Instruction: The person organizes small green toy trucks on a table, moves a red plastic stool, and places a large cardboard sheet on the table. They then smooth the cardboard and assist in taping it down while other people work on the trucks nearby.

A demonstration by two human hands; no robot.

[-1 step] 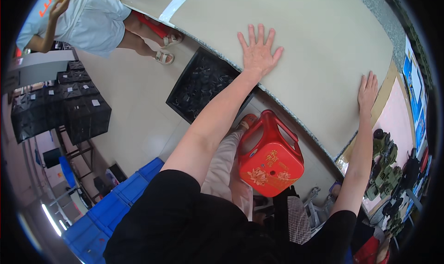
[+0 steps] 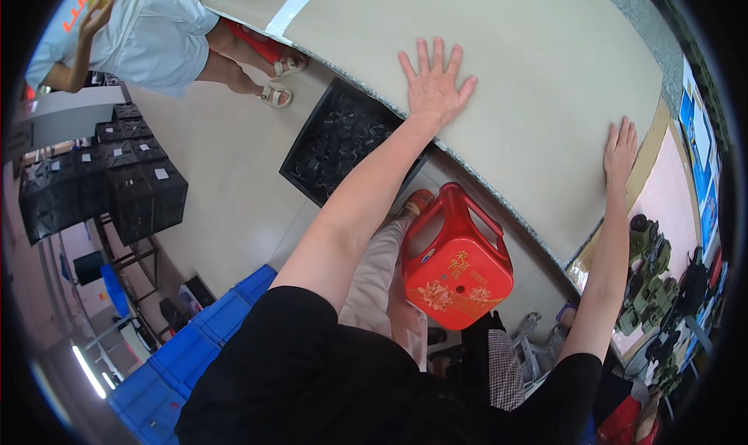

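Note:
My left hand (image 2: 436,86) lies flat on the beige tabletop (image 2: 538,110), palm down with its fingers spread, close to the speckled edge. Farther right, my right hand (image 2: 620,155) rests flat near the table's right side, its fingers stretched out. Neither hand holds anything. Below my left forearm sits a black bin (image 2: 331,125) full of small dark parts, partly hidden by the arm. A red plastic stool (image 2: 460,277) with a flower pattern stands between my arms, beside my leg.
Another person (image 2: 156,40) stands at the upper left, holding something yellow. Black crates (image 2: 144,192) are stacked at the left, and blue crates (image 2: 206,320) stand lower down. Green toy-like vehicle parts (image 2: 650,277) lie on a pink surface at the right. White tape (image 2: 296,8) crosses the table.
Both hands stay in place on the table. The view has shifted very slightly, and the other person's raised hand has moved a little.

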